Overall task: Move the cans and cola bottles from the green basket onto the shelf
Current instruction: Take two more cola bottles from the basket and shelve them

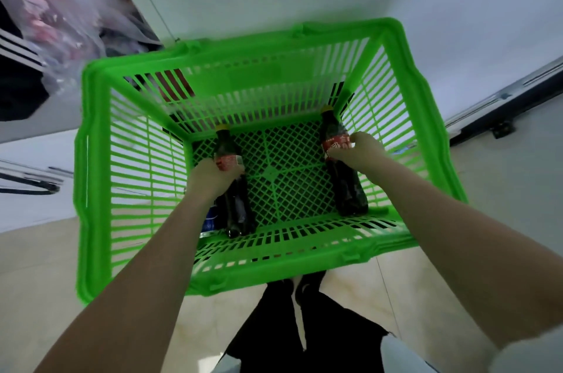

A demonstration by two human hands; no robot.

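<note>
A green slatted basket (91, 177) fills the middle of the head view, seen from above. Two dark cola bottles with red labels and yellow caps lie on its mesh floor. My left hand (210, 177) is closed around the left cola bottle (236, 205) at its label. My right hand (361, 152) grips the right cola bottle (347, 190) at its label, by the basket's right wall. A blue can (211, 220) lies partly hidden under my left wrist, beside the left bottle.
The basket stands on a beige tiled floor (39, 266) in front of my dark trousers (304, 327). A pale wall rises behind it. Clear plastic bags (61, 7) hang at the upper left. A dark metal rail (502, 104) runs along the right.
</note>
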